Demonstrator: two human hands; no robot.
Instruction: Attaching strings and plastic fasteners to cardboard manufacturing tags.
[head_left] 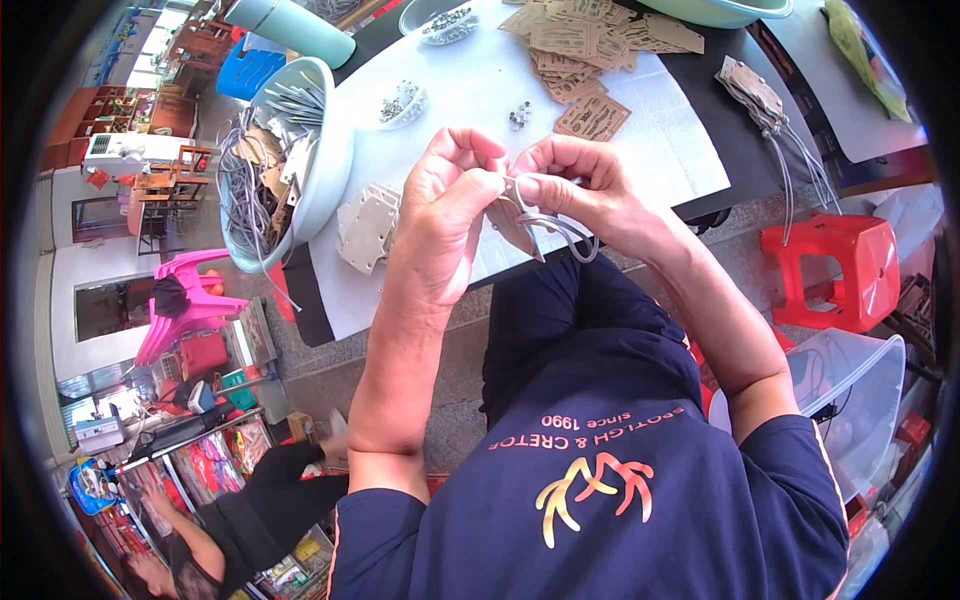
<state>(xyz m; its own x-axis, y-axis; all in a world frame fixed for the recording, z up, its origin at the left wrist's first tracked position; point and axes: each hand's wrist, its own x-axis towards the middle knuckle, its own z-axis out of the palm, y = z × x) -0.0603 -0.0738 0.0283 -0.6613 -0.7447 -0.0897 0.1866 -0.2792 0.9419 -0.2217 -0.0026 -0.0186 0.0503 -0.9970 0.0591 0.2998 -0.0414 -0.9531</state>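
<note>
Above the near edge of the white-covered table, my left hand (450,200) and my right hand (595,190) meet with their fingertips pinched together. Between them hangs a brown cardboard tag (514,232), with a looped grey cord (575,238) at its side. The left thumb and fingers press at the tag's top. My right thumb and forefinger grip the cord there; the exact joint is hidden by the fingertips. Just past my hands lie a few small metal fittings (520,116) and a spread heap of cardboard tags (595,115). Beside my left wrist rests a stack of pale cards (368,228).
A light-blue basin (335,165) full of cords and tags stands left. Clear bowls (405,105) hold small metal parts. Corded tags (752,95) hang over the table's right side. A red stool (830,265) is at right; another person (255,515) bends at lower left.
</note>
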